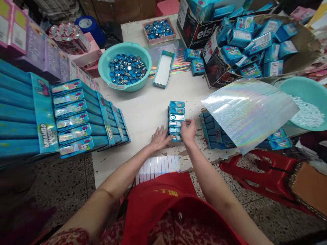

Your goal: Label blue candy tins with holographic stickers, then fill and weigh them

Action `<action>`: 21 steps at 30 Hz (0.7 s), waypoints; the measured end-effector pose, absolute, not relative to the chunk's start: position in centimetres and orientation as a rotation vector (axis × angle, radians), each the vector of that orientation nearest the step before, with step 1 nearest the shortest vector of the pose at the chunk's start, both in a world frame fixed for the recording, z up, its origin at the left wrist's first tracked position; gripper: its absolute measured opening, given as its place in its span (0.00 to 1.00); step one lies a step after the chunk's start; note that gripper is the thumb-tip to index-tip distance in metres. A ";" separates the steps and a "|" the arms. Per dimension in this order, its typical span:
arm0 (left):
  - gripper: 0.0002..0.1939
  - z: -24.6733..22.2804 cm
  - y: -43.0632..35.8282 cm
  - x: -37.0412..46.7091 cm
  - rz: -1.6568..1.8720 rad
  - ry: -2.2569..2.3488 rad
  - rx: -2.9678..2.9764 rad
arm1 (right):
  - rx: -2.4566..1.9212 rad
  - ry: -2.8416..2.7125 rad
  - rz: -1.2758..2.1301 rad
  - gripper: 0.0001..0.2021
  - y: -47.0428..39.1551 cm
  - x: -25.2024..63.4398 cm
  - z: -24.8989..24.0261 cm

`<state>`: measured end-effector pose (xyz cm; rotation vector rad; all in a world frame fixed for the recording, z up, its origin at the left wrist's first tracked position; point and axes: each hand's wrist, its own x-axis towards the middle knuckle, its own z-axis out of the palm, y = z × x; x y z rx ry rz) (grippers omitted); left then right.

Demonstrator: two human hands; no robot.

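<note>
A short row of small blue boxes (176,110) with shiny tops stands on the table in front of me. My left hand (160,137) lies at the row's near left side with fingers spread, its thumb reaching the nearest box. At the right side of the row, my right hand (188,131) has its fingers curled together against the boxes; what they pinch, if anything, is hidden. Closer to my body lies a sheet of silvery stickers (159,166). Beyond the row is a blue tray-like box (164,69) with a white inside.
Stacked blue display boxes (74,119) line the left. A turquoise basin (107,78) holds blue and silver caps. Cartons (217,68) of blue boxes stand back right. A shiny film sheet (250,109) covers more boxes, beside a basin (316,88) of white pieces and a red stool (270,170).
</note>
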<state>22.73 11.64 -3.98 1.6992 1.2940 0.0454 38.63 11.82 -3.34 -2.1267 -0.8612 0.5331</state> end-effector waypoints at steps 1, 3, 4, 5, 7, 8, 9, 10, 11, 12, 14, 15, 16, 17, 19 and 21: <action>0.29 -3.9 11.3 20.9 0.001 1.282 1.703 | -2.094 -0.877 0.489 0.10 11.3 38.5 -2.8; 0.23 -3.9 10.4 16.5 -0.031 1.306 1.720 | -2.000 -0.985 0.363 0.11 9.3 37.6 -1.7; 0.20 -3.9 9.7 14.2 -0.064 1.340 1.721 | -1.945 -1.070 0.314 0.12 8.1 36.9 -1.2; 0.17 -4.0 8.9 12.0 -0.119 1.394 1.704 | -1.888 -1.164 0.311 0.11 6.7 36.0 -0.8; 0.13 -4.2 6.8 8.6 -0.202 1.422 1.571 | -1.771 -1.345 0.425 0.08 4.0 33.8 -0.4; 0.12 -4.3 5.8 7.4 -0.215 1.415 1.479 | -1.722 -1.416 0.514 0.07 2.9 32.7 -0.5; 0.11 -4.5 5.0 6.6 -0.212 1.399 1.389 | -1.684 -1.474 0.615 0.06 2.0 31.7 -0.8; 0.09 -4.7 4.2 6.1 -0.200 1.387 1.308 | -1.657 -1.520 0.722 0.06 1.3 30.7 -1.2; 0.06 -4.8 3.6 5.9 -0.187 1.382 1.242 | -1.637 -1.562 0.827 0.06 0.9 29.9 -1.7; 0.05 -4.9 3.3 5.8 -0.174 1.380 1.193 | -1.622 -1.611 0.922 0.06 0.6 29.2 -2.2; 0.04 -5.0 2.9 5.8 -0.142 1.374 1.113 | -1.596 -1.743 1.061 0.06 0.5 28.1 -3.0; 0.05 -5.0 2.8 5.7 -0.119 1.369 1.077 | -1.584 -1.819 1.102 0.06 0.6 27.5 -3.3; 0.05 -5.0 2.8 5.7 -0.090 1.369 1.051 | -1.573 -1.900 1.126 0.07 0.7 26.9 -3.5; 0.06 -5.0 2.7 5.7 -0.060 1.373 1.033 | -1.559 -1.983 1.142 0.07 0.8 26.3 -3.7; 0.08 -4.9 2.6 5.6 0.022 1.383 1.005 | -1.531 -2.157 1.161 0.09 0.9 25.0 -3.8; 0.11 -4.9 2.4 5.7 0.123 1.385 0.979 | -1.512 -2.327 1.156 0.10 0.8 23.9 -3.9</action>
